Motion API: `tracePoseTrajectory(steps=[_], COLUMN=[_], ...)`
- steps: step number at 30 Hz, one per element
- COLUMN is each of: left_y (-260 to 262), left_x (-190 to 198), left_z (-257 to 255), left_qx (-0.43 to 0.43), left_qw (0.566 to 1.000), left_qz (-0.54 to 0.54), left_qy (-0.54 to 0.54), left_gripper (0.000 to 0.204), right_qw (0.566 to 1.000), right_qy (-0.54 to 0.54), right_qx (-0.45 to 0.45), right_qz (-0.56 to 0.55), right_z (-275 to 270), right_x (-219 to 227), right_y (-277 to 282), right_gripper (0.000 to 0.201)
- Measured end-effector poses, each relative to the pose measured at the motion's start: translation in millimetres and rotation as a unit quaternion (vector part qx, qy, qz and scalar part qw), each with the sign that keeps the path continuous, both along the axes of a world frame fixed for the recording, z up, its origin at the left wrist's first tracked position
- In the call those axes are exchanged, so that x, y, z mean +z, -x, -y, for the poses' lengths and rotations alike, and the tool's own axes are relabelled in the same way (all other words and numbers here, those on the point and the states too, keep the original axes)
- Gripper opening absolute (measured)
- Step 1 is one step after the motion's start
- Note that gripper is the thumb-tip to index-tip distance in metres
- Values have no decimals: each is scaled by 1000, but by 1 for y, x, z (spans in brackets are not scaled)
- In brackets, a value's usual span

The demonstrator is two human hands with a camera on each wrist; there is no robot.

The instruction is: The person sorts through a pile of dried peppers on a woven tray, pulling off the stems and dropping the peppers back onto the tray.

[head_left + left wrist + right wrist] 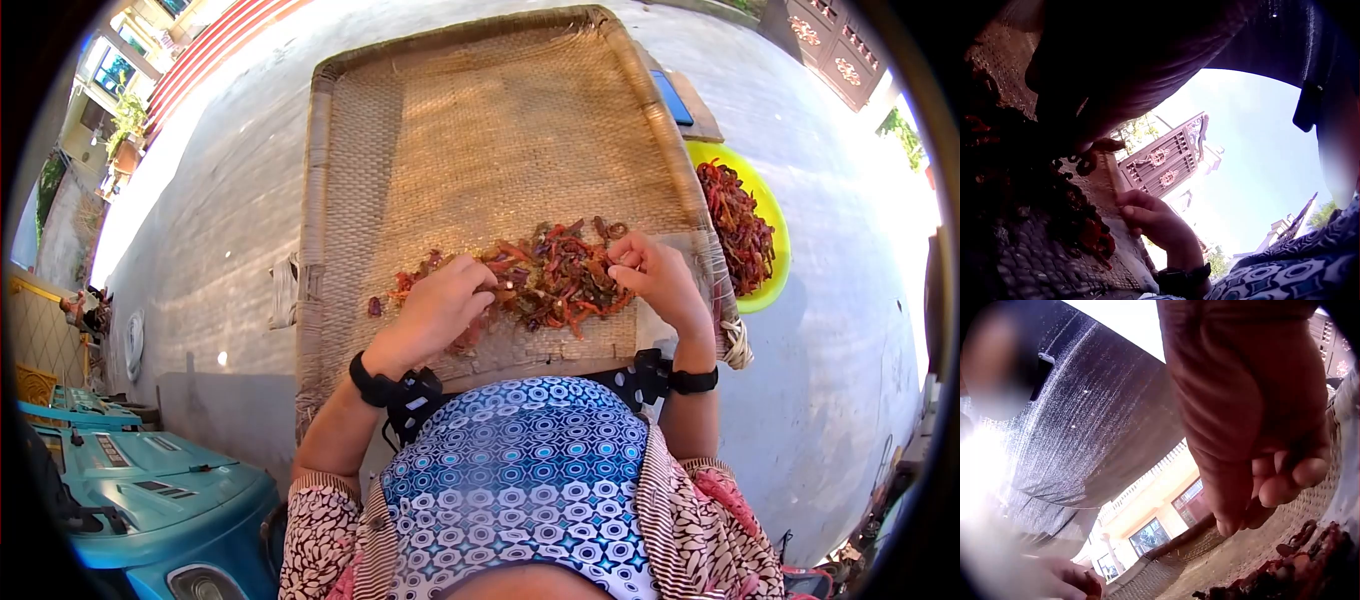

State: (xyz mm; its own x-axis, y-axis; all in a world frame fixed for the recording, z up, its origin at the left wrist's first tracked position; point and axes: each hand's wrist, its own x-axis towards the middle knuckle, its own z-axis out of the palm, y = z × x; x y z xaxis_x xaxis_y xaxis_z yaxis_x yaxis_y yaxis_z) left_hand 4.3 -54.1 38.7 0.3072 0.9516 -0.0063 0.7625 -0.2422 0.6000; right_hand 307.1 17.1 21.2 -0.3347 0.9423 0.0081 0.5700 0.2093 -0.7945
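Note:
A heap of dried red chili peppers (560, 275) lies on a large woven bamboo tray (500, 130), at the edge nearest the person. My left hand (445, 305) is over the heap's left part, fingers bent down among the peppers. In the right wrist view, a reddish chili pepper (1093, 585) shows between the left fingertips. My right hand (658, 280) hovers at the heap's right end, its fingers curled toward the thumb. From the right wrist view, the curled fingers (1279, 487) show nothing between them, and peppers (1291, 569) lie below.
Right of the tray, a yellow-green basin (780, 250) holds more chili peppers. Beyond it, a blue flat object (672, 97) rests on a board (700, 110). A teal vehicle (170, 500) stands at left. The tray's raised rim (665, 120) surrounds the work area.

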Motion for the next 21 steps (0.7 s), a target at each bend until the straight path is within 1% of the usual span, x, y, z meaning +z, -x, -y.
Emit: tracePoseTrajectory(steps=[1, 4, 5, 8, 9, 11, 14, 16, 19, 21], left_y=[1, -3, -6, -13, -15, -16, -16, -15, -12, -10], left_x=[-1, 1, 0, -3, -4, -5, -9, -12, -19, -15], left_z=[-2, -5, -6, -6, -6, -5, -5, -5, -3, 0], left_qx=[7, 21, 26, 41, 43, 42, 35, 33, 48, 63], left_qw=[1000, 999, 999, 999, 999, 998, 998, 998, 996, 997], left_qz=[8, 22, 16, -1, -4, -15, -28, -26, -35, 9], left_qy=[-21, -29, -31, -33, -30, -32, -41, -37, -67, -45], left_gripper=[16, 16, 16, 17, 17, 17, 18, 18, 17, 17], right_qw=[999, 994, 992, 980, 977, 971, 972, 978, 984, 989], right_qy=[45, -20, -29, -138, -153, -179, -156, -135, -126, -120], right_qx=[9, 90, 86, 81, 80, 78, 85, 90, 89, 78], right_qz=[-1, 51, 92, 117, 124, 138, 156, 128, 84, 37], right_z=[5, 9, 12, 14, 14, 15, 15, 13, 10, 9], right_x=[10, 1, 1, -19, -22, -26, -21, -21, -21, -18], right_y=[6, 18, 24, 33, 35, 39, 42, 41, 35, 35], right_gripper=[16, 21, 23, 21, 20, 18, 15, 16, 16, 15])
